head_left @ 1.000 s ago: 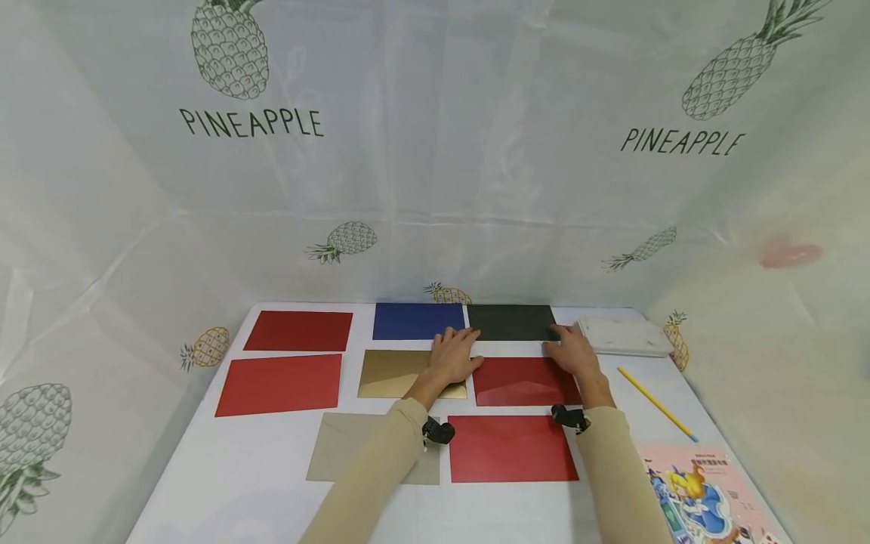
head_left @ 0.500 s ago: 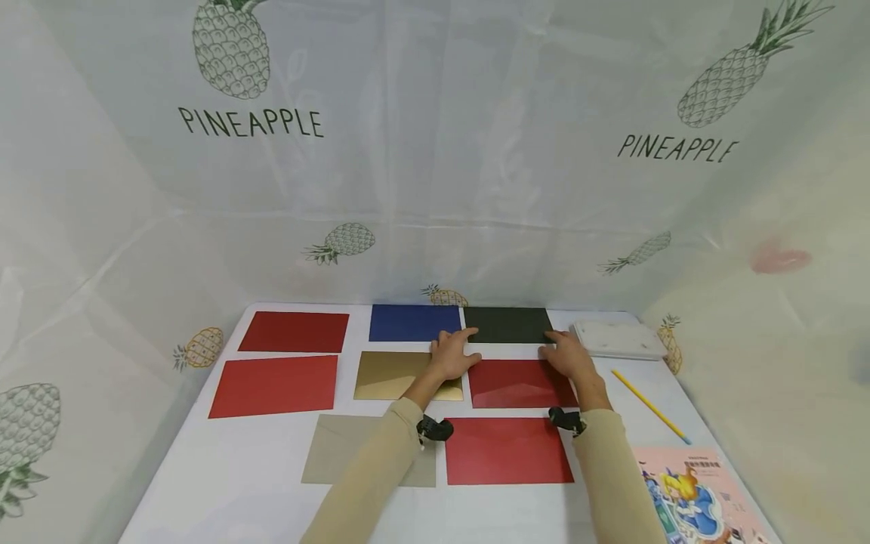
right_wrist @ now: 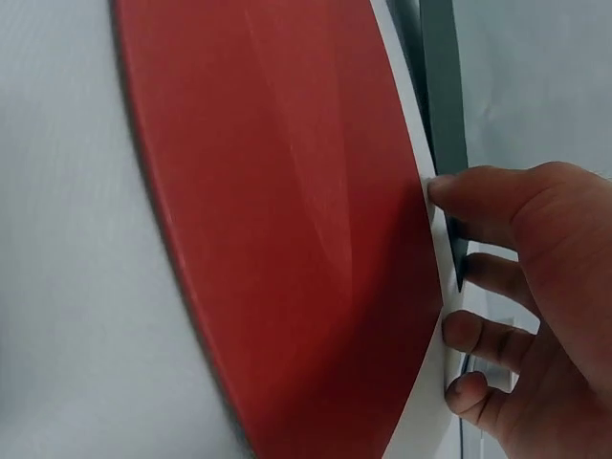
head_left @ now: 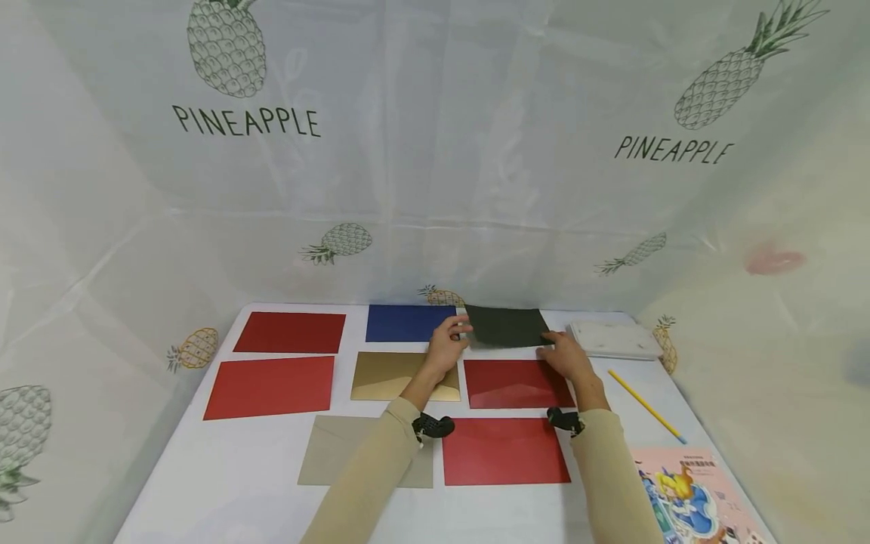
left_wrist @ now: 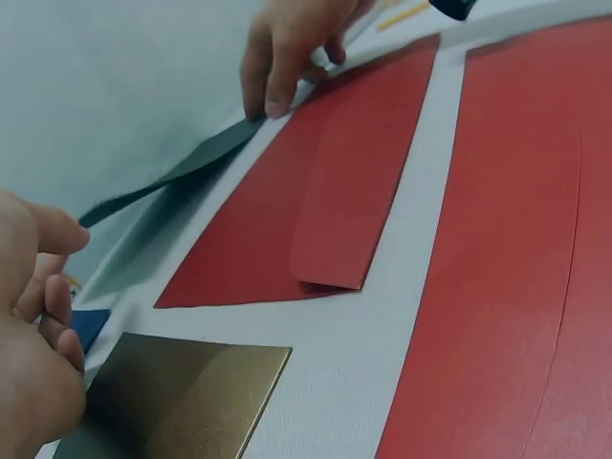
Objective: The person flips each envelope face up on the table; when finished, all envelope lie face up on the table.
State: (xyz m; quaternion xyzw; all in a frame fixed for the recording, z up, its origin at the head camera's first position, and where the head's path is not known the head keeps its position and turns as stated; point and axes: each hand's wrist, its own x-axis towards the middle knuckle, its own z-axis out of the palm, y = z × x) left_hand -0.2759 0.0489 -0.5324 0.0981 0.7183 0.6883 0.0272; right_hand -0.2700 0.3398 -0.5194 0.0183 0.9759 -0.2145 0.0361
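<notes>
A dark green envelope [head_left: 508,326] is raised off the back of the white table, its near edge tipped up. My left hand [head_left: 445,347] pinches its left end between thumb and fingers, as the left wrist view shows. At the right end, my right hand [head_left: 571,357] pinches the near corner, with thumb and index finger on the edge [right_wrist: 445,115]. Just below lies a red envelope [head_left: 513,384] whose flap shows in the left wrist view. Beside my left hand are a blue envelope [head_left: 401,323] and a gold envelope [head_left: 387,374], partly covered by the hand.
Two red envelopes lie at the left, one [head_left: 288,332] behind the other [head_left: 268,387]. Nearer me are a beige envelope [head_left: 333,453] and another red one [head_left: 506,452]. On the right are a flat white box [head_left: 612,339], a yellow pencil [head_left: 648,406] and a pink picture book [head_left: 693,491].
The dark green envelope lay flat and has now come up off the table. My left hand has turned and closed on its left end; the right hand has kept its place at the corner.
</notes>
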